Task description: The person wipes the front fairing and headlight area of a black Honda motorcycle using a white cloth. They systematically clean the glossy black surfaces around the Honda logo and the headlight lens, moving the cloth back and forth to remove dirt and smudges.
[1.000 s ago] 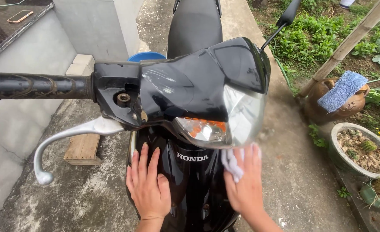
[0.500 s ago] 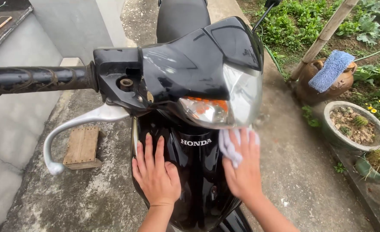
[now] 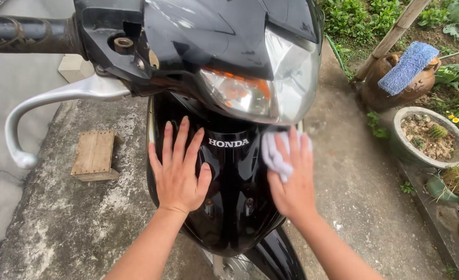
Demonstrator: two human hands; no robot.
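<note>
A black motorbike fills the head view, its glossy front panel (image 3: 234,207) below the headlight (image 3: 271,88). My left hand (image 3: 180,171) lies flat on the panel's left side, fingers spread, holding nothing. My right hand (image 3: 291,181) presses a small white cloth (image 3: 273,155) against the panel's right side, just under the headlight. The left handlebar grip (image 3: 22,33) and silver brake lever (image 3: 48,106) stick out at the upper left.
A small wooden block (image 3: 94,154) sits on the concrete at the left. At the right stand a round stone planter (image 3: 429,137) and a brown clay pot (image 3: 390,85) draped with a blue cloth (image 3: 408,66), beside a slanted bamboo pole (image 3: 390,36) and green plants.
The view has closed in on the bike's front. My right hand with the cloth has shifted slightly down and right on the panel; my left hand stays flat on the panel.
</note>
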